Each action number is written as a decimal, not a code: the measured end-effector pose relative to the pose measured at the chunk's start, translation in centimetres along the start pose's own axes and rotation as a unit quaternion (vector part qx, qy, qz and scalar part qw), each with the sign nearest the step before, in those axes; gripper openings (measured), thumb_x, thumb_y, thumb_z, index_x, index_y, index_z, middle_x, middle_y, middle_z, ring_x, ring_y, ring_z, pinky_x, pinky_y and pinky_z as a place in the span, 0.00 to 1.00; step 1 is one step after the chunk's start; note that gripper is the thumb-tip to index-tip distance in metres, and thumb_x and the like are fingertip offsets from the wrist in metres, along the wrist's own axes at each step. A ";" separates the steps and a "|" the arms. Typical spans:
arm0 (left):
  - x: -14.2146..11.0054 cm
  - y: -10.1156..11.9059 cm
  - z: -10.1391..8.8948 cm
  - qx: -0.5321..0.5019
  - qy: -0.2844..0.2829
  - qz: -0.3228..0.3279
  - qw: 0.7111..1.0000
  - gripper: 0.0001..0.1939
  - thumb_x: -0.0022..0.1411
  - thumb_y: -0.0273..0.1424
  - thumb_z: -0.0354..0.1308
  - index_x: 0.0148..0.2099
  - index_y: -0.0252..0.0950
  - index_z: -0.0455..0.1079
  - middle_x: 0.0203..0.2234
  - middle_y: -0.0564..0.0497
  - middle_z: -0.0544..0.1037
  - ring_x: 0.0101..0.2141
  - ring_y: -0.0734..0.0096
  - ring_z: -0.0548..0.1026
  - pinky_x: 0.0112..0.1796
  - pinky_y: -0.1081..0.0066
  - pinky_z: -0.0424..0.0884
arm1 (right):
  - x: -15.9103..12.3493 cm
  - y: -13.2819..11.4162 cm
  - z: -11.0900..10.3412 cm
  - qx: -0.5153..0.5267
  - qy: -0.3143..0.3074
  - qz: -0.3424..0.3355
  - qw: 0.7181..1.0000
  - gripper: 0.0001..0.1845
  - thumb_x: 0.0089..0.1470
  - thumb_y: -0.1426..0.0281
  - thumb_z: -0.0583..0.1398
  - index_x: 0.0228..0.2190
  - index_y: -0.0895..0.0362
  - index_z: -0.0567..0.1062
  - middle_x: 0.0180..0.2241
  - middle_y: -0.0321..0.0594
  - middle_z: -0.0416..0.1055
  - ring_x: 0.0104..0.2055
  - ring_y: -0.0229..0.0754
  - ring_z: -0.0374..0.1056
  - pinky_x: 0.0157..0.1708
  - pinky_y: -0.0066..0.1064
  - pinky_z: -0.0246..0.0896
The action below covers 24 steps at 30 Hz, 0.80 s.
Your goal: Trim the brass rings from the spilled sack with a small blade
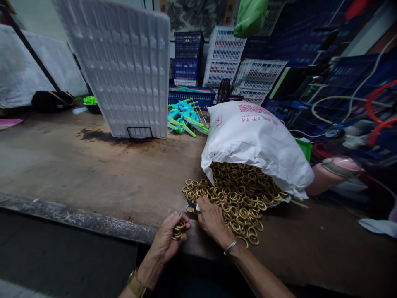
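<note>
Several brass-coloured rings (178,230) are cupped in my left hand (169,238), its fingers curled around them just off the table's front edge. A small knife (192,205) with a dark blade and a whitish handle is gripped in my right hand (214,218). The blade points left, over a ring lying on the table. Beside and behind my right hand spreads a heap of loose rings (237,203). It spills from the open mouth of a white woven sack (248,132) with red print, which lies on its side.
A tall translucent ribbed plastic panel (130,70) stands upright at the back of the wooden table (77,174). Turquoise and green plastic toys (182,116) lie behind the sack. Stacked crates (225,49) fill the background. A pink cylinder (335,174) and hoses (378,111) are on the right.
</note>
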<state>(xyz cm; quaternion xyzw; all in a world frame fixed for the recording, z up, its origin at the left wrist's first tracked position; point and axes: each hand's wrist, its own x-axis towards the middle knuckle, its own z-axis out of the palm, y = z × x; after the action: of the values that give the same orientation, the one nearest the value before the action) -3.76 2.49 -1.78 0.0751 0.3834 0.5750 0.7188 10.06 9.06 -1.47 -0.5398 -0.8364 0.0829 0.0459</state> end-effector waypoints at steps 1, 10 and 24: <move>0.0 0.0 0.1 0.011 0.001 0.001 1.000 0.10 0.48 0.32 0.63 0.28 0.32 0.65 0.23 0.51 0.72 0.24 0.74 0.72 0.15 0.81 0.60 | 0.0 0.1 0.1 0.010 0.007 -0.002 1.000 0.12 0.48 0.78 0.50 0.35 0.55 0.65 0.36 0.38 0.65 0.32 0.37 0.62 0.27 0.28 0.46; 0.6 -0.8 1.3 0.156 0.012 0.065 0.986 0.17 0.48 0.39 0.61 0.37 0.34 0.65 0.20 0.57 0.68 0.18 0.79 0.67 0.12 0.82 0.57 | -0.8 0.6 -0.6 0.224 0.081 -0.082 0.968 0.14 0.42 0.82 0.50 0.31 0.55 0.64 0.31 0.37 0.62 0.33 0.38 0.59 0.33 0.26 0.52; 0.3 -2.1 1.9 0.353 0.050 0.176 0.918 0.12 0.52 0.38 0.56 0.32 0.33 0.65 0.15 0.58 0.66 0.13 0.82 0.61 0.15 0.80 0.59 | -1.7 0.2 -1.1 0.455 0.012 0.010 0.890 0.13 0.54 0.63 0.50 0.24 0.57 0.64 0.19 0.29 0.56 0.23 0.32 0.52 0.23 0.23 0.49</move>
<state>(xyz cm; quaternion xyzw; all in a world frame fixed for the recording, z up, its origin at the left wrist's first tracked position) -0.91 2.70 -1.76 0.3616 0.5773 0.5223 0.5130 11.13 7.74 -0.45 -0.4695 -0.7008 0.4482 0.2959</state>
